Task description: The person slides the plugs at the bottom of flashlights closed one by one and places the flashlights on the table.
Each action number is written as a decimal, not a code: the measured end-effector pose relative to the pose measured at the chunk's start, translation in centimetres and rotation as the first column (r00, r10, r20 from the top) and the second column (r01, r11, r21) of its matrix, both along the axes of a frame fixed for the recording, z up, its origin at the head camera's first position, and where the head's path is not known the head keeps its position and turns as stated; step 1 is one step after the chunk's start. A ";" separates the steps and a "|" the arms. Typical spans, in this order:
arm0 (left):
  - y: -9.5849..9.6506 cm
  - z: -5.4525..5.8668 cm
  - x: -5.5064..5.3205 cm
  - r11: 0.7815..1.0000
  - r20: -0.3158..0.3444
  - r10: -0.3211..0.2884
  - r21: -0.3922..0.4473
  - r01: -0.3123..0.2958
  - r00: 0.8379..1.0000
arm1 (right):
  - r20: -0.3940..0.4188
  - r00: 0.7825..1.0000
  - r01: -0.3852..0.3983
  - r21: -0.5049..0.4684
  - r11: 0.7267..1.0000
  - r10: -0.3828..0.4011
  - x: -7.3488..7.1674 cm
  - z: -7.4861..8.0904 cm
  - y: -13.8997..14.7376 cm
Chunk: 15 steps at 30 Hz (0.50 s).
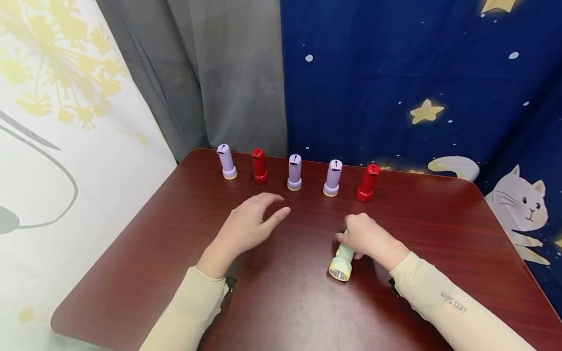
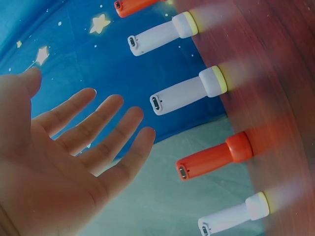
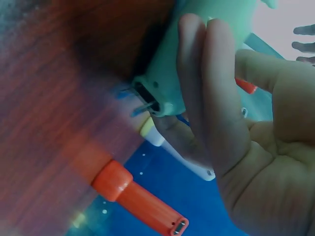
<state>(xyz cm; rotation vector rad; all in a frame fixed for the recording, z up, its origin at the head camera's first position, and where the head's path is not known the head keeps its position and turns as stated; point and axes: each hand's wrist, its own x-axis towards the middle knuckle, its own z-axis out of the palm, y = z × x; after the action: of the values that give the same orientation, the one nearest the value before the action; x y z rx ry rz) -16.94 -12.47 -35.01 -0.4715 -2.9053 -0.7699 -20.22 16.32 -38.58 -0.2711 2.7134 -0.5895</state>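
My right hand [image 1: 366, 235] grips a pale green flashlight [image 1: 341, 265] by its body, lens end tilted toward me and low over the table. In the right wrist view, fingers wrap the green flashlight [image 3: 221, 14], and two metal prongs [image 3: 138, 101] stick out of its tail end. My left hand [image 1: 250, 222] hovers over the table with relaxed fingers and holds nothing; its palm [image 2: 54, 182] shows in the left wrist view. Beyond the hands, a row of flashlights stands lens-down: lilac [image 1: 226, 162], red [image 1: 259, 166], lilac [image 1: 294, 173], lilac [image 1: 332, 178] and red [image 1: 367, 183].
The dark red wooden table [image 1: 281, 302] has rounded corners. Behind it hang a grey curtain [image 1: 241, 73] and a blue star-patterned curtain [image 1: 373, 73]. A white floral-patterned cloth [image 1: 88, 195] hangs at the left. The row stands near the table's far edge.
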 end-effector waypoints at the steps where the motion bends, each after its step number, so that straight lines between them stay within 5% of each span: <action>1: 0.1 -0.1 0.0 1.000 0.005 -0.001 -0.001 0.001 1.000 | 0.002 1.000 0.006 -0.005 1.000 -0.006 -0.1 -0.1 0.0; 15: 1.4 -1.0 0.5 0.999 0.041 -0.046 0.025 0.045 0.998 | 0.068 0.998 0.008 -0.140 0.990 0.002 -0.1 0.3 0.4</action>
<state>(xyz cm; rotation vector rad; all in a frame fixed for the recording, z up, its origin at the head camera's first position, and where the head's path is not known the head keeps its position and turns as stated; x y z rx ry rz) -16.43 -11.04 -35.99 -0.5266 -2.9295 -0.8305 -20.33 16.70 -38.29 -0.2769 2.6114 -0.7780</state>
